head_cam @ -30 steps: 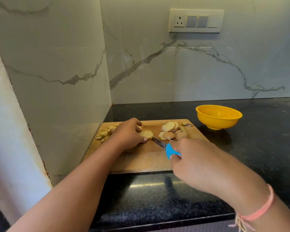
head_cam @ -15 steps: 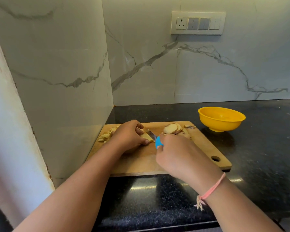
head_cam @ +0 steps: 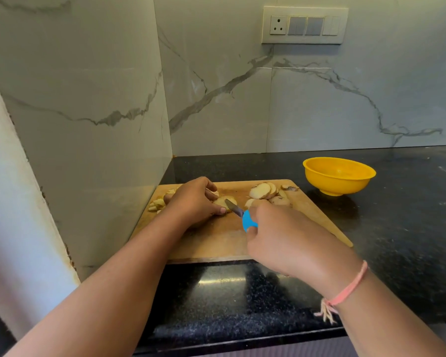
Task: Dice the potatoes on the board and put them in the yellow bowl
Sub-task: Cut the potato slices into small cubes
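On the wooden board (head_cam: 216, 240): left hand (head_cam: 191, 199) pins a potato slice (head_cam: 228, 201); right hand (head_cam: 281, 235) grips blue-handled knife (head_cam: 242, 215), blade on it. Yellow bowl (head_cam: 339, 179) right of board.

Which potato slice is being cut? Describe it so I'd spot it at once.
Find the wooden board on the black counter. Near its middle, one slice is held by the left hand. Unlike the fanned slices to its right, it has the knife blade on it.

Black speckled countertop (head_cam: 397, 228), veined marble wall (head_cam: 319, 104), switch plate (head_cam: 304, 25) (one socket, left end)
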`<state>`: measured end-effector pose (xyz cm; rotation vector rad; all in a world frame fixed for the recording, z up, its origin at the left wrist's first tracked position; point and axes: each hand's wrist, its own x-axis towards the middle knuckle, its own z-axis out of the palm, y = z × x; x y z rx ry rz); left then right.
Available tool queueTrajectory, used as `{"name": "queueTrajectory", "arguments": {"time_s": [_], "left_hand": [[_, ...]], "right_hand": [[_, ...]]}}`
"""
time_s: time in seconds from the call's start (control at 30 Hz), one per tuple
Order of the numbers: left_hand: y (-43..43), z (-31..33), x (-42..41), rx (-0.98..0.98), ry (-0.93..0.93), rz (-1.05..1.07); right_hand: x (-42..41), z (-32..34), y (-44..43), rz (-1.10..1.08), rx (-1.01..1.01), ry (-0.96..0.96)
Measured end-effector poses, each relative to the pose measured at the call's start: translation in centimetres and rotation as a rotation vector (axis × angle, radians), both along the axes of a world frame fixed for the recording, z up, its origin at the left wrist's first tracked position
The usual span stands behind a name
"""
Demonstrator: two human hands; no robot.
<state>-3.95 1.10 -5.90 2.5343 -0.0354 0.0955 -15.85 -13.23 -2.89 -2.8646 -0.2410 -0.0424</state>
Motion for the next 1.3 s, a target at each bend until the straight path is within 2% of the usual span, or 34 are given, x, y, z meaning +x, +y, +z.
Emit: {"name": "queueTrajectory", "arguments": {"time_s": [0.23, 0.5, 0.87, 1.3], "left_hand": [[0.2, -0.1, -0.2, 0.016, -0.019, -0.006], [0.8, 0.2, 0.0, -0.005, 0.005, -0.045], [1.0, 0.1, 0.4, -0.020, 0.035, -0.039], [0.9, 0.1, 0.6, -0.031, 0.037, -0.008]], "right_hand": [[-1.8, 0.2, -1.2, 0.006, -0.024, 0.012], [-1.4, 1.2, -1.4, -0.011, 0.127, -0.092], [1.4, -0.4, 0.4, -0.019, 0.112, -0.047], [1.2, -0.7, 2.7, 0.021, -0.085, -0.133]]}}
